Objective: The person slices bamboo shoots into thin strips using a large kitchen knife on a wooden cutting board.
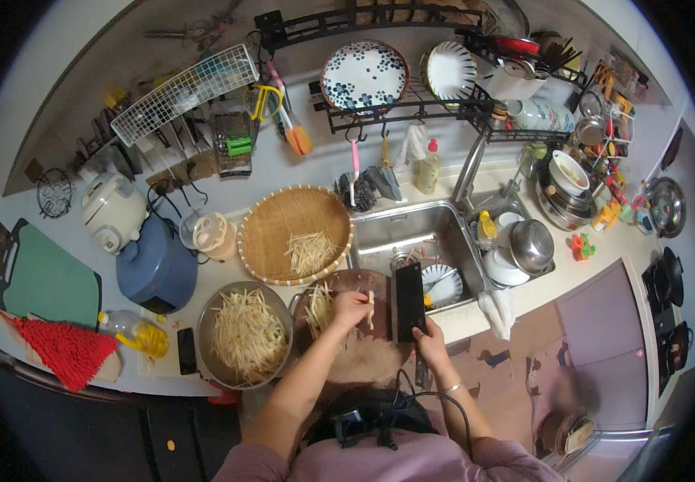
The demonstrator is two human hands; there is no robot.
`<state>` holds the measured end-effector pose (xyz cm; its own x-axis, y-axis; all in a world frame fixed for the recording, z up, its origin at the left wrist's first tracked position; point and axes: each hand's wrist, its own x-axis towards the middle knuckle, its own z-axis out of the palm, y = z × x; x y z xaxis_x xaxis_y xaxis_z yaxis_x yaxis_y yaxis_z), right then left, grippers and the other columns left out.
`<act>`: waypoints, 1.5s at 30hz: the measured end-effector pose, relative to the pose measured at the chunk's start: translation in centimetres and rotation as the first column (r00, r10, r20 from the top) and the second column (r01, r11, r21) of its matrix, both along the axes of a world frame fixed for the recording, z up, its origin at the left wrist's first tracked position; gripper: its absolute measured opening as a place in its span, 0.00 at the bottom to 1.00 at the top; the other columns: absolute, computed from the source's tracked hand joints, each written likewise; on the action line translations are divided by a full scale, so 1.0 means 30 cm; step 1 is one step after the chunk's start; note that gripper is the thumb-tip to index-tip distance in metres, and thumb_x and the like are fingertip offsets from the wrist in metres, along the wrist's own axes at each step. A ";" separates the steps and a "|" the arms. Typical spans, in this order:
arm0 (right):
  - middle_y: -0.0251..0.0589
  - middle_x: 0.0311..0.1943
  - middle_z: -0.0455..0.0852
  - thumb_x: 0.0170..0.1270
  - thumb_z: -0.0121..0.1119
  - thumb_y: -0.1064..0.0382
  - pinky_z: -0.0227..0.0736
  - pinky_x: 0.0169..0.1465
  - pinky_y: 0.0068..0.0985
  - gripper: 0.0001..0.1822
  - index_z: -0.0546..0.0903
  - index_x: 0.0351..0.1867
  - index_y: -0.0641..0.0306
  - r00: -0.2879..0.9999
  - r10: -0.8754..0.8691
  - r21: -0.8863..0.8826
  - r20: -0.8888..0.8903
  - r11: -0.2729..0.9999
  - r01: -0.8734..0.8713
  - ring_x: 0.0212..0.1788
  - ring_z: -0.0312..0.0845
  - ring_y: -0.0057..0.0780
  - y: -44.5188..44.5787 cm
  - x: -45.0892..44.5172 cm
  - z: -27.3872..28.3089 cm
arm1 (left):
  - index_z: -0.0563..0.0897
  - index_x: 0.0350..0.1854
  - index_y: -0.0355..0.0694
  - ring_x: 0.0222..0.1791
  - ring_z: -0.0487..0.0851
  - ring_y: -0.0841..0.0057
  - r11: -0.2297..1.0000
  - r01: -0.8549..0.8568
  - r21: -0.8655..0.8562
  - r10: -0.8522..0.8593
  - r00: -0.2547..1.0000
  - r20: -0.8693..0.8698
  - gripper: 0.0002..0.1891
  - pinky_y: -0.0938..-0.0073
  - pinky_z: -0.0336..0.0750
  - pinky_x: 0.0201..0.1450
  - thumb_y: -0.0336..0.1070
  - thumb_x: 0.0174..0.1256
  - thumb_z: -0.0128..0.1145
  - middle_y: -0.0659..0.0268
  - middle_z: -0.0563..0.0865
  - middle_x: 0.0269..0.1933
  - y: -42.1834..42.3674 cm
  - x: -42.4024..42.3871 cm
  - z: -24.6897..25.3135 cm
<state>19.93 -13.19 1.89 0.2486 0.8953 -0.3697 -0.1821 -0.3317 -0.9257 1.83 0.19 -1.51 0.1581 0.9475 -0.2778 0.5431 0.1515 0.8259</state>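
Note:
Over the round wooden chopping board, my left hand pinches a small pale strip between its fingertips. My right hand grips the handle of a dark cleaver, whose broad blade lies at the board's right edge, beside the sink. Cut pale strips lie in a pile on the board, left of my left hand. A metal bowl full of similar strips stands at the left of the board. Behind, a round woven bamboo tray holds a smaller heap of strips.
A steel sink with a plate is behind the cleaver; stacked bowls and a white cloth are right of it. A phone, oil bottle and blue container stand left. A rack hangs above.

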 end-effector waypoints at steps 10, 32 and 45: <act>0.37 0.18 0.73 0.62 0.52 0.71 0.64 0.17 0.24 0.03 0.72 0.35 0.67 0.907 0.092 0.095 0.412 0.985 -0.143 0.13 0.69 0.23 -0.076 0.034 -0.116 | 0.82 0.38 0.35 0.28 0.85 0.68 0.987 -0.021 0.160 0.005 0.995 0.102 0.18 0.71 0.77 0.33 0.36 0.44 0.71 0.58 0.86 0.28 -0.145 0.046 -0.171; 0.47 0.14 0.75 0.60 0.54 0.70 0.69 0.18 0.29 0.05 0.72 0.34 0.69 0.856 0.141 0.043 0.497 0.981 -0.187 0.13 0.75 0.31 -0.141 0.025 -0.062 | 0.81 0.42 0.36 0.29 0.84 0.69 0.982 -0.007 0.187 0.007 1.000 -0.001 0.19 0.71 0.78 0.35 0.28 0.43 0.69 0.60 0.86 0.28 -0.171 0.044 -0.108; 0.57 0.17 0.78 0.56 0.55 0.71 0.73 0.24 0.36 0.05 0.72 0.32 0.69 0.668 0.052 0.194 0.743 0.938 -0.289 0.19 0.79 0.47 -0.121 0.012 -0.103 | 0.86 0.40 0.43 0.41 0.78 0.66 0.718 0.364 0.594 -0.201 0.925 -0.324 0.15 0.70 0.75 0.45 0.28 0.46 0.65 0.66 0.82 0.39 -0.197 0.005 -0.086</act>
